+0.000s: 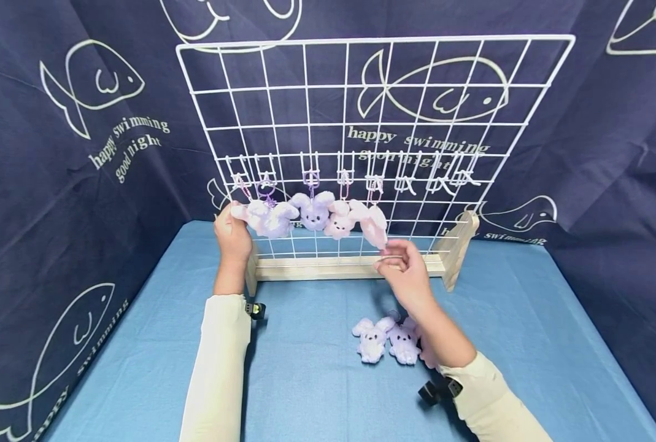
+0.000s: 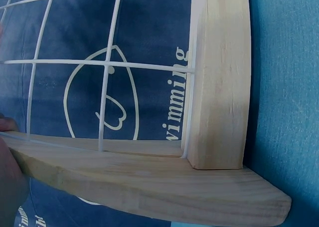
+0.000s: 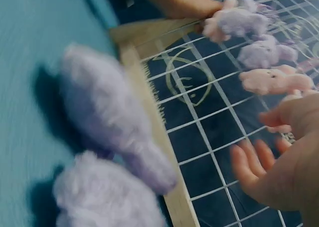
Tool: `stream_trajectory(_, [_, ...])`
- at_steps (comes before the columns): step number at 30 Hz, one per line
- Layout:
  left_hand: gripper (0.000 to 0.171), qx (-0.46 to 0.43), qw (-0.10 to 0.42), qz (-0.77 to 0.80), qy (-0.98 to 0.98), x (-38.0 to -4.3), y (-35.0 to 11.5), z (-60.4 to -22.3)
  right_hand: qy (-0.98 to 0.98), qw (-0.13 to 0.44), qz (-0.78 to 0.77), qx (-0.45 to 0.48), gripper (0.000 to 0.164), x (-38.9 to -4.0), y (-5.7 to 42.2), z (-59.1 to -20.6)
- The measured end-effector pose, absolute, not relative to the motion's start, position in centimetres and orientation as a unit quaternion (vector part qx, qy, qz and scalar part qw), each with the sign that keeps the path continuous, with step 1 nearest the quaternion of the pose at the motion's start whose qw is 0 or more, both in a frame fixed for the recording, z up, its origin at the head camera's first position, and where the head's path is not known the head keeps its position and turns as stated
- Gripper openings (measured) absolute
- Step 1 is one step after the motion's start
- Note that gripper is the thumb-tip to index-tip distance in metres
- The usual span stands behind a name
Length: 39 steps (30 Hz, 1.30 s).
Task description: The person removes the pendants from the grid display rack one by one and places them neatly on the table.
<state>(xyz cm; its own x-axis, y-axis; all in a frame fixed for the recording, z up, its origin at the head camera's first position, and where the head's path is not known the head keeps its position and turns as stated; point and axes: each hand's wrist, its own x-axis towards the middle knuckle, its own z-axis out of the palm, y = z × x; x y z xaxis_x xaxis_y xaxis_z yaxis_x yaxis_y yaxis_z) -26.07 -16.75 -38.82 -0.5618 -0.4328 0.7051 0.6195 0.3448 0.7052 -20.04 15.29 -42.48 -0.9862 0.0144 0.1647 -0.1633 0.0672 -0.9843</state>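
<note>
A white wire grid rack [image 1: 372, 42] in a wooden stand [image 1: 305, 270] carries a row of small plush bunny keychains on hooks. My left hand [image 1: 232, 236] grips the rack's left side at the wooden upright [image 2: 124, 182], beside a lilac bunny [image 1: 275, 220] with a pink one partly behind it. A lilac bunny [image 1: 313, 210] and a pink bunny [image 1: 339, 220] hang mid-row. My right hand [image 1: 407, 276] is at the lower end of the rightmost pink bunny [image 1: 374, 224], its fingers loosely bent and apart in the right wrist view.
Two lilac bunnies [image 1: 373, 341] [image 1: 404, 344] lie on the blue tablecloth [image 1: 305, 368], with a pink one partly hidden under my right forearm. Several white hooks [image 1: 438, 184] without bunnies are at the row's right. Dark fish-print cloth [image 1: 84, 245] surrounds the table.
</note>
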Motion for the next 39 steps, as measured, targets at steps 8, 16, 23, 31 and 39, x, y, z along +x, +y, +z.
stream_trajectory(8, [0.094,-0.07,0.467,-0.562,-0.68,-26.4,-16.6,-38.6,-0.647,0.101,0.754,0.041,0.074,-20.6,14.2,-41.7])
stream_trajectory(16, [0.093,-0.073,0.47,-0.56,-0.678,-26.4,-16.5,-38.5,-0.533,0.027,0.843,0.065,0.082,-20.1,13.2,-41.0])
stream_trajectory(23, [0.097,-0.069,0.466,-0.565,-0.677,-26.4,-16.5,-38.6,-0.522,-0.021,0.847,0.101,0.056,-19.6,13.2,-40.4])
stream_trajectory(31, [0.097,-0.066,0.465,-0.564,-0.679,-26.3,-16.6,-38.6,-0.493,-0.071,0.843,0.202,0.038,-18.7,13.7,-39.8])
stream_trajectory(39, [0.1,-0.07,0.457,-0.572,-0.678,-26.1,-16.6,-38.6,-0.443,-0.091,0.85,0.27,0.039,-17.8,13.8,-38.9])
